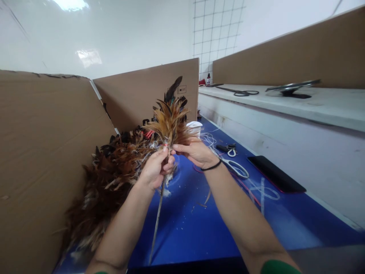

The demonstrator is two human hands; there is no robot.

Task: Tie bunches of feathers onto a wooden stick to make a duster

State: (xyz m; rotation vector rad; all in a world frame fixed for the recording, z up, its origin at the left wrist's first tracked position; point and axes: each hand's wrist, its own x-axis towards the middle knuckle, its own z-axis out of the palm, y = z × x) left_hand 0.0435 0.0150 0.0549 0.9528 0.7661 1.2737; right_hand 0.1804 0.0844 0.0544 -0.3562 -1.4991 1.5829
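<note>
A bunch of golden-brown and black feathers [168,118] stands upright in front of me, set around the top of a thin stick [157,224] that slants down toward the table's near edge. My left hand [155,167] is closed around the base of the bunch and the stick, thumb pressed near a small red band. On the other side, my right hand [196,152] pinches at the feather base with thumb and fingers. It wears a black wrist band. Some of its fingers are hidden behind the feathers.
Loose brown feathers [114,179] are heaped at the left against cardboard walls [37,160]. On the blue table [194,236] lie white-handled scissors [235,167], small black snips [226,148], clear strips [262,194] and a black phone-like slab [275,173]. A white ledge [327,102] runs along the right.
</note>
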